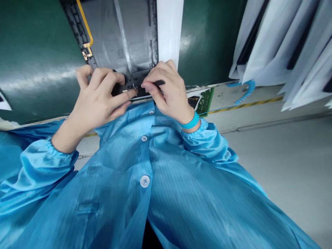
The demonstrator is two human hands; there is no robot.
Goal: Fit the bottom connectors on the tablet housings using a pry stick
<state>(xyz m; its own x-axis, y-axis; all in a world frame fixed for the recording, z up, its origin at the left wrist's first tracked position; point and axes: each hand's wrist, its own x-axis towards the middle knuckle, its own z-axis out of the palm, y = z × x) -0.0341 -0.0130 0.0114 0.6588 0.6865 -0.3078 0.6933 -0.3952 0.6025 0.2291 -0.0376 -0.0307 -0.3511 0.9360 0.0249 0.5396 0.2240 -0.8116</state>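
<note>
A dark device housing [106,38] lies on the bench, with a pale strip [123,34] down its middle and a yellow flex cable [87,26] along its left side. My left hand [100,95] rests over the near left part of the housing, fingers spread. Its index fingertip touches the near edge, beside small metal parts. Close by on the right, my right hand [169,90] is closed in a pinch around a slim black tool [158,83]. The tool's dark end shows between thumb and fingers; its tip is hidden, so its exact kind cannot be told.
The bench has a green mat [33,52]. A white strip [169,31] lies right of the housing. White sheets [275,45] hang over the bench edge at right, near a coiled blue cord [245,93]. A green circuit board [206,102] shows beyond my right wristband [191,121].
</note>
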